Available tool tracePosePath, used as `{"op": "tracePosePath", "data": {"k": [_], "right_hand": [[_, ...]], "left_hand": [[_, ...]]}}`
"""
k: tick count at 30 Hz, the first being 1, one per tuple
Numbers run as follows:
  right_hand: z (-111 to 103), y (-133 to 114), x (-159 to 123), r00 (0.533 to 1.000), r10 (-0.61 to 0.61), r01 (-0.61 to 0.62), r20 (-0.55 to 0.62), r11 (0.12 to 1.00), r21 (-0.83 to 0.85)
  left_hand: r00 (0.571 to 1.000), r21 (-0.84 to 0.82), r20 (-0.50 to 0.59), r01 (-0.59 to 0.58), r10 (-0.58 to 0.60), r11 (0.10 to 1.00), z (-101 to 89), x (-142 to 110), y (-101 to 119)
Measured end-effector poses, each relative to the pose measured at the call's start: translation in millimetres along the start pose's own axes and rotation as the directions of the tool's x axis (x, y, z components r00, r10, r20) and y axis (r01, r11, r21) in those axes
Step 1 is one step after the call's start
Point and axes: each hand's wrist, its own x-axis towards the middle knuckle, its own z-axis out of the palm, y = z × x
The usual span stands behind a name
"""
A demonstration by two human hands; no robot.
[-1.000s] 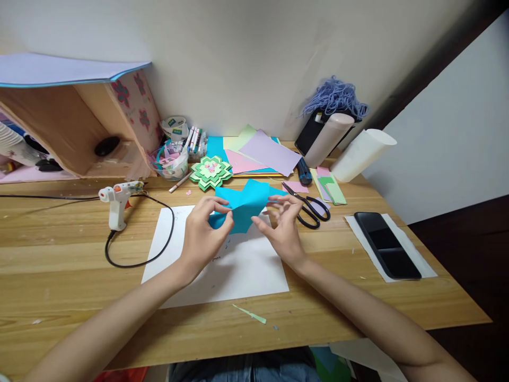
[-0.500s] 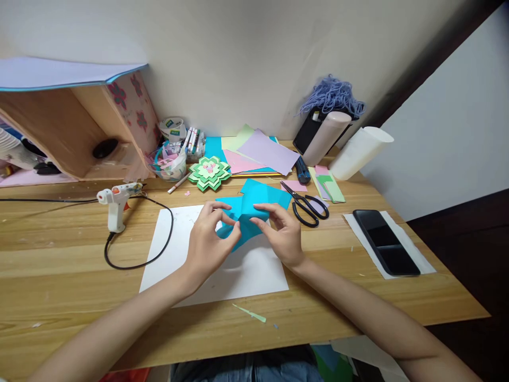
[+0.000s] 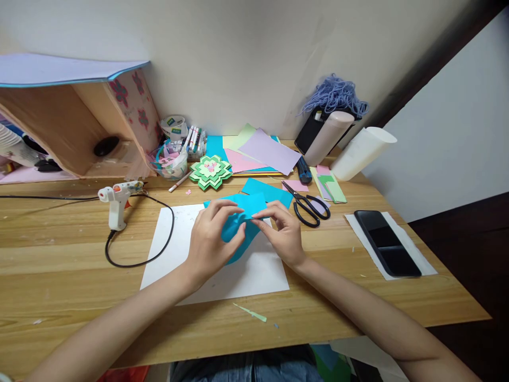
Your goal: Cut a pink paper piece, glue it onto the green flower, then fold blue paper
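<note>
A folded sheet of blue paper (image 3: 250, 204) is held up over a white sheet (image 3: 254, 281) on the wooden table. At its right edge, my right hand (image 3: 283, 233) pinches the paper between thumb and fingertips. My left hand (image 3: 210, 241) is curled round the left side, thumb and index finger a little apart with the paper between and behind them. Part of the fold is hidden by the left fingers. Behind lies another piece of blue paper (image 3: 274, 192), and black-handled scissors (image 3: 310, 206) rest just right of it.
To the left are a glue gun (image 3: 118, 204) with its looping cord and an open box (image 3: 51, 127). A layered green paper flower (image 3: 210, 172) and coloured sheets (image 3: 270, 151) lie at the back. A phone (image 3: 385, 243) is on the right; a green paper scrap (image 3: 250, 313) lies in front.
The blue paper has been turned in my hands, and its upper flap now lies lower and leans left. My left thumb and index finger have spread slightly apart; my right hand stays about where it was.
</note>
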Motion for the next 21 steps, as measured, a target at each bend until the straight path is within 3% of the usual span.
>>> {"op": "tracePosePath", "data": {"k": [5,10,15,18,21], "right_hand": [[1,-1,-3,0.999,-0.017,0.018,0.027,0.999,-0.032],[-2,-2,-1,0.997,-0.069,0.071,0.031,0.995,-0.071],[-5,-2,2,0.998,-0.063,0.064,0.023,0.996,-0.064],[-1,0,1,1.000,-0.021,0.022,-0.014,0.999,0.044],[5,2,-3,0.996,0.075,-0.081,0.039,0.979,0.188]], "left_hand": [[0.993,0.094,0.005,-0.120,0.120,0.988,0.6,-1,-5],[0.993,0.094,0.013,-0.120,0.120,0.988,-1.0,-1,-7],[0.998,-0.037,0.023,0.053,-0.052,0.998,-7.3,6,-4],[0.983,-0.171,0.018,0.182,-0.182,0.968,-11.6,13,-6],[0.950,-0.253,0.015,0.306,-0.313,0.918,-13.3,19,-12]]}}
